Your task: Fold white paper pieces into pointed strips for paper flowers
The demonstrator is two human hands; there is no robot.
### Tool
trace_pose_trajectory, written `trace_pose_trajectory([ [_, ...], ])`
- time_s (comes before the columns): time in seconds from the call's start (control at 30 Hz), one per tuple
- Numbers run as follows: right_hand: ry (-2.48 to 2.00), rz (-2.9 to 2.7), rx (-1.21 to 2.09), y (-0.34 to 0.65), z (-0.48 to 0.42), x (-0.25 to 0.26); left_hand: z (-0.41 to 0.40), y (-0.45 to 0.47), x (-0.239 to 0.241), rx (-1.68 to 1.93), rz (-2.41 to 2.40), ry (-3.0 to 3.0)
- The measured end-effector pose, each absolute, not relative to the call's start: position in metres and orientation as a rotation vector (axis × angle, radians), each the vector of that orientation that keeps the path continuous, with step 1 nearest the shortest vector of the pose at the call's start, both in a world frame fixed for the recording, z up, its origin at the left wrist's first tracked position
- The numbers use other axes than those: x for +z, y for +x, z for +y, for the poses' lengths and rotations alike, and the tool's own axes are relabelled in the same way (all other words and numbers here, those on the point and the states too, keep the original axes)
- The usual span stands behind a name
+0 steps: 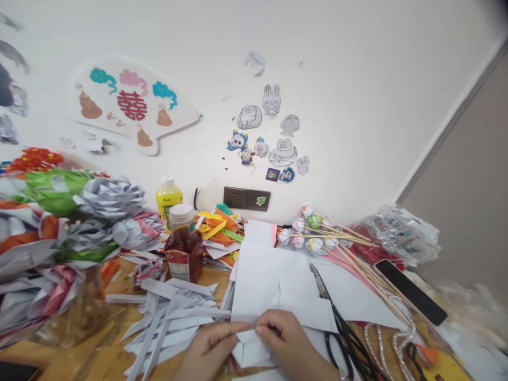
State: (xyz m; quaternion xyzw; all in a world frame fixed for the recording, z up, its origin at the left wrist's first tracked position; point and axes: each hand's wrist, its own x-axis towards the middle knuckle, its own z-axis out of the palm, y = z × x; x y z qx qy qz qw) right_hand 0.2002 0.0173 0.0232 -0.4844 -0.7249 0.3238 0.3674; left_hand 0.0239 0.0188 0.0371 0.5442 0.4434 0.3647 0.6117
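Observation:
Both hands sit at the bottom middle of the view over a wooden table. My left hand and my right hand pinch a small piece of white paper between thumbs and fingers, close together. Under and behind them lies a stack of white paper sheets. A heap of white paper strips lies just left of my left hand. Black-handled scissors lie shut on the paper right of my right hand.
A brown bottle with a white cap and a yellow glue bottle stand behind the strips. Paper flowers fill a clear vase at the left. Skewers with paper buds, a black phone, beads and a plastic bag lie right.

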Motion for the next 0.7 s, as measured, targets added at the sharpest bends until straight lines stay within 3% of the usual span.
trace_pose_trajectory([
  [0.7,-1.242,-2.045,0.657,0.1985,0.0124,0.0262,0.0149,0.0268,0.0306,0.815,1.096,1.528],
])
